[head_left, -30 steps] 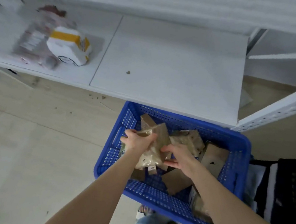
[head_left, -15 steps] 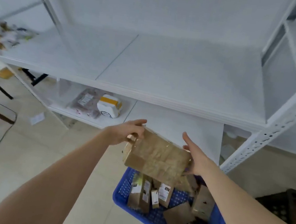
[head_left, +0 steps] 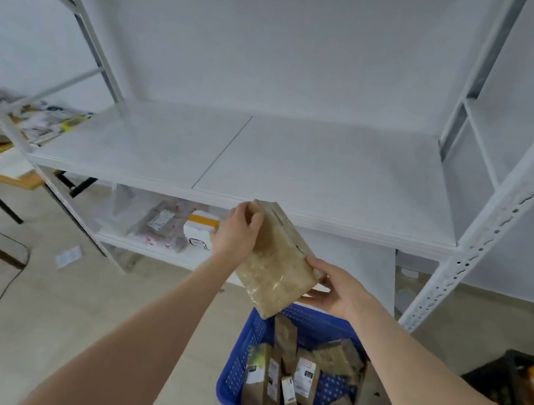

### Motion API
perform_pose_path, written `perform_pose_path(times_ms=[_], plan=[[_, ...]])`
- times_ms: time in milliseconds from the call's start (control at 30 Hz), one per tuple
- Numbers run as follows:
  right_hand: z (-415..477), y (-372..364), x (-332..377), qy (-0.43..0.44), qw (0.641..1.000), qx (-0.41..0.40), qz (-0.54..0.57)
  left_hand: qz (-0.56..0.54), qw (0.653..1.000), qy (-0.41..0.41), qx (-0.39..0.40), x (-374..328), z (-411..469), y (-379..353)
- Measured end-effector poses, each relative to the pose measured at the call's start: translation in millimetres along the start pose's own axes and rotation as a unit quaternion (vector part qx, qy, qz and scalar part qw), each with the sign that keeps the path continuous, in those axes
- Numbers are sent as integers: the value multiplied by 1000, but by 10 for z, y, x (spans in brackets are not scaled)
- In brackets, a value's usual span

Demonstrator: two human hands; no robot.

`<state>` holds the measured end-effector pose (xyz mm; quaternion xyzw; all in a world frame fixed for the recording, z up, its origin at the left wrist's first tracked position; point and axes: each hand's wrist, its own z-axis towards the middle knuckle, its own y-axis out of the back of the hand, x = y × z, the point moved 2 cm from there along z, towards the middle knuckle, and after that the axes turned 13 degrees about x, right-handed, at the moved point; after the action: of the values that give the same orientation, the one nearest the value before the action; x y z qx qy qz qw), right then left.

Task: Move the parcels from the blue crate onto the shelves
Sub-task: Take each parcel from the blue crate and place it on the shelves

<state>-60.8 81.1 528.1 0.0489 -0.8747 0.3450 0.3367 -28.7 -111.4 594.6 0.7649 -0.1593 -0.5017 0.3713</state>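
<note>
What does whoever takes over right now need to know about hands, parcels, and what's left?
Hands: left hand grips the top end of the brown parcel; right hand holds its lower edge, thumb on top.
The parcel is tilted in the air, above the blue crate and in front of the middle shelf.
Done: a bagged parcel and a white box lie on the lower shelf.
Left: shelve this one, then the remaining parcels in the crate.
</note>
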Motion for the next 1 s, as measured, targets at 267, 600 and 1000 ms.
perform_pose_path(times_ms=[267,600,1000], plan=[[-37,-398,47,57,992,44,-101,-315,948,-30,22,0,-58,-29],[-99,-418,354,77,979,-39,-184,-515,839,56,167,7,-139,106],[-158,-439,495,112,984,6,-139,-276,930,36,240,-251,-179,122]])
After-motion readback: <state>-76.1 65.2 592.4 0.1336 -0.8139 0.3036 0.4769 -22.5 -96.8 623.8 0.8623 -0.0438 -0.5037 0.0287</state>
